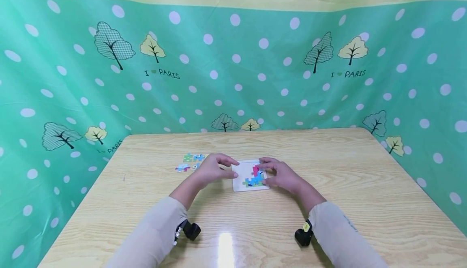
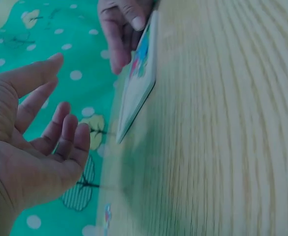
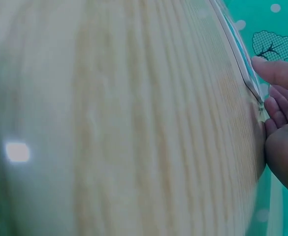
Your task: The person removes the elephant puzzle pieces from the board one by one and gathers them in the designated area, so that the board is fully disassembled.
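A white square puzzle tray lies on the table between the two hands. Joined jigsaw pieces in blue, green and red fill part of its right side. The left hand hovers at the tray's left edge, thumb and fingers spread apart; in the left wrist view, its palm and fingers hold nothing. At the right edge, the right hand rests with its thumb by the joined pieces and its fingers near the top right corner. In the right wrist view, the thumb is close to the tray's edge.
Several loose jigsaw pieces lie left of the tray, partly behind the left hand. The wood-grain table extends around, with a green dotted curtain behind it. Both wrists carry small black cameras.
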